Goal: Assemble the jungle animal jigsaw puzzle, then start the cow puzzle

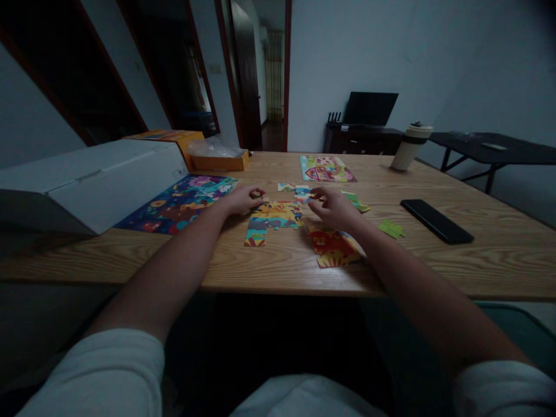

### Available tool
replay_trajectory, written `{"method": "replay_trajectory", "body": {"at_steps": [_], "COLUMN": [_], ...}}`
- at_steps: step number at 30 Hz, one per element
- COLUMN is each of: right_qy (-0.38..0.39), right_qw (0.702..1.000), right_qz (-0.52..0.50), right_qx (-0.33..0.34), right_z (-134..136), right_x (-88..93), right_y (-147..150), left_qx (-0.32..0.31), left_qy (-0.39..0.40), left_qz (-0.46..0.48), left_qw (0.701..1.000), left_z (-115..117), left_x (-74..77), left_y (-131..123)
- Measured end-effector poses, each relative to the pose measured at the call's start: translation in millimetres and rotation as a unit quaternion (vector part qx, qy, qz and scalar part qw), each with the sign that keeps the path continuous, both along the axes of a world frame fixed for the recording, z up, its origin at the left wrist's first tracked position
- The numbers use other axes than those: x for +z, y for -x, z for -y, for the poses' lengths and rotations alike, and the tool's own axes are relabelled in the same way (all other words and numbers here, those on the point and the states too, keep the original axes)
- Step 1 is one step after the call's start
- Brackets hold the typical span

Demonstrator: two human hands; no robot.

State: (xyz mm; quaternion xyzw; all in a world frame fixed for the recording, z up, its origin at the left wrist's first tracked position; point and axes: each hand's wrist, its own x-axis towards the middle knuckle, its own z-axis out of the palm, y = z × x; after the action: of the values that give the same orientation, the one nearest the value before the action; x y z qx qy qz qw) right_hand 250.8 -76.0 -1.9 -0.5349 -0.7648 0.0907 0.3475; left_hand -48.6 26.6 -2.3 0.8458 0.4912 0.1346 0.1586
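Note:
My left hand (244,200) is at the upper left corner of a partly joined jigsaw puzzle (278,214), its thumb and fingers closed around a small puzzle piece that they mostly hide. Across from it, my right hand (335,209) has thumb and index finger apart. Its fingertips reach the right edge of a blue and white puzzle piece (303,193), which lies just above the joined part. Another loose piece (285,186) lies to the left of that one. Below my right hand are joined red and orange pieces (332,246), and green pieces (355,200) lie beyond it.
A finished dark blue puzzle (182,202) lies left, beside a large white box (95,179). An orange tray (219,162) holds clear plastic. Farther back is a farm puzzle (326,168). A black phone (435,220), a light green piece (391,228) and a tumbler (409,147) stand or lie right.

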Motion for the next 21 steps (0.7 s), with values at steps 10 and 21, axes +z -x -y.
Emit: {"method": "replay_trajectory", "body": {"at_steps": [10,21], "right_qy": [-0.003,-0.002], "right_qw": [1.0,0.996], "right_qz": [0.007,-0.069], "right_qx": [-0.004,-0.047], "right_z": [-3,1], "right_x": [0.9,35.6], "right_y": [-5,-28], "left_qx": [-0.041,-0.05], "left_qy": [-0.024,-0.052], "left_qz": [-0.118,-0.188], "left_qw": [0.992,0.979], "left_z": [4,11], "left_x": [5.3,9.2], "left_y": [-3,-7]}}
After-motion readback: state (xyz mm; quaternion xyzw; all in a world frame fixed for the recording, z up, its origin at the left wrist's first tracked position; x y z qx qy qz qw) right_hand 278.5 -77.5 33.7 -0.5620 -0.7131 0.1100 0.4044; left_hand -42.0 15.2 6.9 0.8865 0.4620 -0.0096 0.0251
